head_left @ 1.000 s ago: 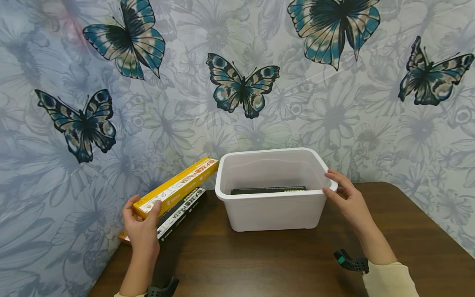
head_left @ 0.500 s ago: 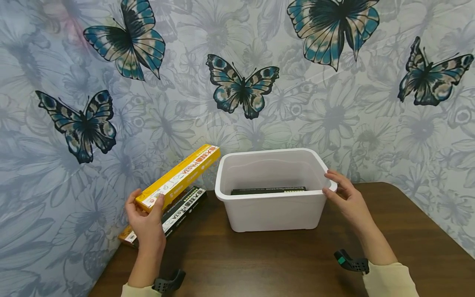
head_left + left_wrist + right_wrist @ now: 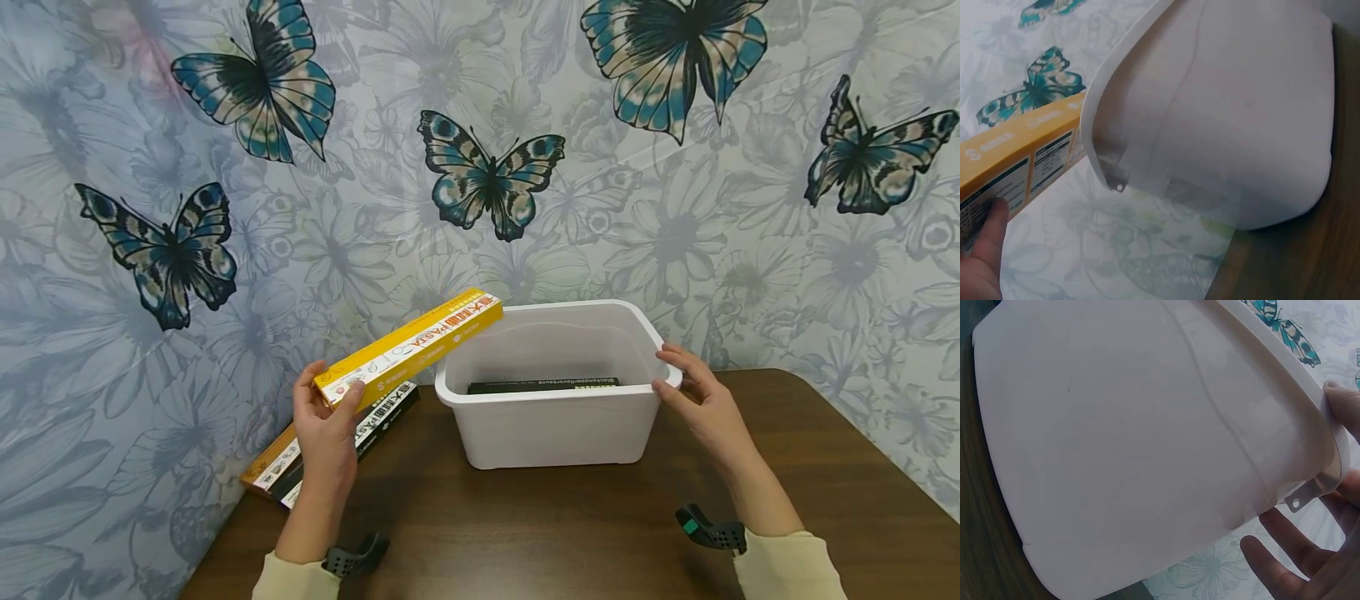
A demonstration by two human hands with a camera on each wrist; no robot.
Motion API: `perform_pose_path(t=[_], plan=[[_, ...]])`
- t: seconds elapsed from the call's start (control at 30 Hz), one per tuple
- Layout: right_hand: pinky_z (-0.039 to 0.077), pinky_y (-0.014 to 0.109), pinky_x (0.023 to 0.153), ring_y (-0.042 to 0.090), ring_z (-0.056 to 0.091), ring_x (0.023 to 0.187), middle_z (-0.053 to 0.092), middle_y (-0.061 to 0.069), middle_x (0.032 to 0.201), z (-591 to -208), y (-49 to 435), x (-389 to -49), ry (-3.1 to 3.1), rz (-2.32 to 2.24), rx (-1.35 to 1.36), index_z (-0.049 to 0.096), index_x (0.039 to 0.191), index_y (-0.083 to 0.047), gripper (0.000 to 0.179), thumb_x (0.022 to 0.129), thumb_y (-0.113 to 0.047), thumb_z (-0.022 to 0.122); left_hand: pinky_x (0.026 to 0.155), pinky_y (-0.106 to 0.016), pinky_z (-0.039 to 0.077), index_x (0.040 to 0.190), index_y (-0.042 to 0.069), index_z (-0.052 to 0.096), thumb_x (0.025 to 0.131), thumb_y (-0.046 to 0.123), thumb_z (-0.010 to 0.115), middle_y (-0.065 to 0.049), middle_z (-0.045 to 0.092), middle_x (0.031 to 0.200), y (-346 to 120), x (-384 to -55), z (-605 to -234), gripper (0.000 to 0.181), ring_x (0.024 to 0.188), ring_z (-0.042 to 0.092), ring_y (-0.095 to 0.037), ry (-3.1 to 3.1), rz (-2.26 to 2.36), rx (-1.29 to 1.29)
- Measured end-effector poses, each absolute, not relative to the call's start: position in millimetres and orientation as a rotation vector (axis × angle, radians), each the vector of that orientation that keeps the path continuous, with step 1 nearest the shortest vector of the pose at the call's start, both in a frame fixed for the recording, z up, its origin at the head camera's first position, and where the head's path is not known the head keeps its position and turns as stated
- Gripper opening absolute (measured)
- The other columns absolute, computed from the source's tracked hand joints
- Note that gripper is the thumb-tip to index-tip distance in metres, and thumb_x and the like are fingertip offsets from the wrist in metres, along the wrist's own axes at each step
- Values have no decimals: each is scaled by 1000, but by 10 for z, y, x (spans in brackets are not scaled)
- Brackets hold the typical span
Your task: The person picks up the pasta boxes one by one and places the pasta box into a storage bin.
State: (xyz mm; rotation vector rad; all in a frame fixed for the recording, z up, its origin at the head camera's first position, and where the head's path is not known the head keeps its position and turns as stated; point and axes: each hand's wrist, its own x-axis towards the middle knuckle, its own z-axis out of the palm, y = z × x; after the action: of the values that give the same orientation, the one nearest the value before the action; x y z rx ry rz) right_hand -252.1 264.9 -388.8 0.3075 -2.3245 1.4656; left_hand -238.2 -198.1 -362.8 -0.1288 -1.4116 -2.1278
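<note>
My left hand [image 3: 327, 425] grips a long yellow pasta box [image 3: 408, 346] near its lower end. The box slants up to the right, its far end overlapping the left rim of a white plastic bin [image 3: 558, 429] in the head view. In the left wrist view the thumb lies along the side of the yellow box [image 3: 1035, 150]. At the bin's right end my right hand [image 3: 705, 408] pinches the rim between thumb and fingers; the right wrist view shows fingers [image 3: 1285, 544] under the rim. Inside the bin lies a dark box [image 3: 543, 385], mostly hidden by the front wall.
Left of the bin, a black pasta box [image 3: 386, 417] and an orange-brown box [image 3: 273, 462] lie side by side on the brown wooden table [image 3: 525, 533], partly behind my left hand. A butterfly-patterned wall [image 3: 360, 233] rises right behind the table.
My left hand has lifted the yellow box off the other boxes and carried it right, toward the bin, with its far end now over the left rim. The right hand stays put.
</note>
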Motion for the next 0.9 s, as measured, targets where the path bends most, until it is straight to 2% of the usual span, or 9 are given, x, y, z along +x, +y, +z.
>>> perform_pose_path(t=[0.3,0.53,0.67,0.9], plan=[[46,11,80,0,50,105,38,1,158,-3884,2651,-2523,-2321,1463,309,49,146,-10,50,99,-21,62,80,-19,58,138,17,42,89,-8,66,-4,43,124,-1822,-2492,-3564,60,111,56,-17,-1563,-2143,-138],[45,11,80,1,49,104,39,3,158,-3895,2644,-2536,-2320,1437,305,50,145,-10,50,98,-21,63,87,-18,56,138,21,41,86,-6,70,-1,43,129,-1742,-2634,-3523,65,117,54,-19,-1729,-2142,-121],[46,11,79,1,50,104,39,5,157,-3906,2644,-2541,-2320,1442,303,50,145,-10,50,98,-21,63,87,-18,56,142,19,40,86,-4,71,-1,42,132,-1693,-2713,-3489,68,117,54,-20,-1815,-2128,-116],[47,11,80,-1,52,104,38,2,159,-3906,2653,-2530,-2319,1467,302,49,146,-10,51,99,-21,63,83,-16,55,141,28,44,86,4,75,-5,39,141,-1623,-2831,-3420,67,116,54,-24,-2030,-2046,-75]])
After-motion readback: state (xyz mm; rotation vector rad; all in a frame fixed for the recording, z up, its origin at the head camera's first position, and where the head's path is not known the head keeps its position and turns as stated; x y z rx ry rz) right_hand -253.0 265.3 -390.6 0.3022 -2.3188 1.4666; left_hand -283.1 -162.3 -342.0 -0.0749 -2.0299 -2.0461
